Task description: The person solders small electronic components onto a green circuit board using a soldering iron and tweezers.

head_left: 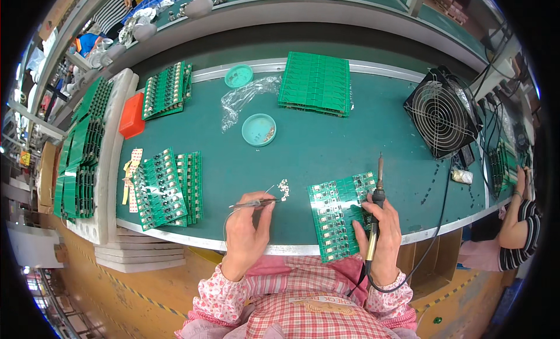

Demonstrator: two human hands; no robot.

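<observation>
My left hand (248, 225) grips metal tweezers (259, 203) whose tips point right toward a small pile of tiny white parts (284, 188) on the green mat. A thin wire loops from under this hand. My right hand (380, 234) holds a soldering iron (378, 205) upright, tip pointing away from me, its black cord trailing down past my wrist. Between and under the hands lies a green circuit board panel (335, 213) with rows of small components; my right hand rests on its right edge.
Stacks of green boards lie at left (166, 187), far left (167, 89) and top centre (316, 82). Two teal dishes (259, 130) (238, 76), a clear plastic bag (245, 97), an orange box (132, 115) and a black fan (441, 113) stand on the bench. Another person's arm (516, 219) is at right.
</observation>
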